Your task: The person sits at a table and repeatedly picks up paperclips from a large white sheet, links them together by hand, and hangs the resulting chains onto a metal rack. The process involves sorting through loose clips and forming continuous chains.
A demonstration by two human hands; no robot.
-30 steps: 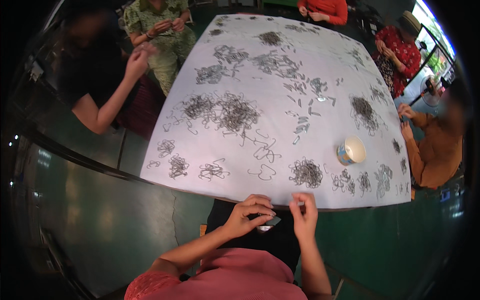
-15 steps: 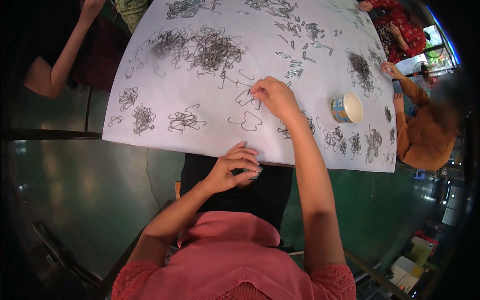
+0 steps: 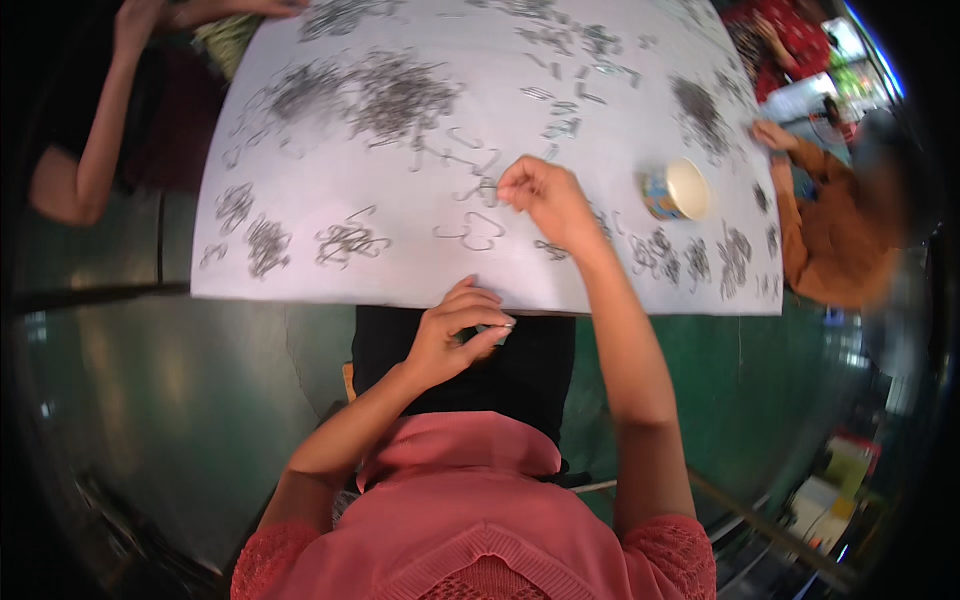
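My left hand is at the table's front edge, over my lap, with thumb and fingertips pinched on a small metal piece, mostly hidden and blurred. My right hand is over the white table, its fingers closed in a pinch; whatever is between the fingertips cannot be made out. Just left of those fingertips lie bent wire hooks. Nearer me is a small group of wire hooks lying apart. A large tangled heap of wire hooks spreads farther back on the left.
A paper cup stands to the right. Smaller hook piles line the near part of the table. Loose narrow metal pieces lie beyond my right hand. Co-workers' arms and an orange sleeve are at the sides.
The whole view has shifted and blurred, with the table sliding slightly left and up at its near edge. My right hand has moved slightly relative to the hooks; my left hand keeps its pinch.
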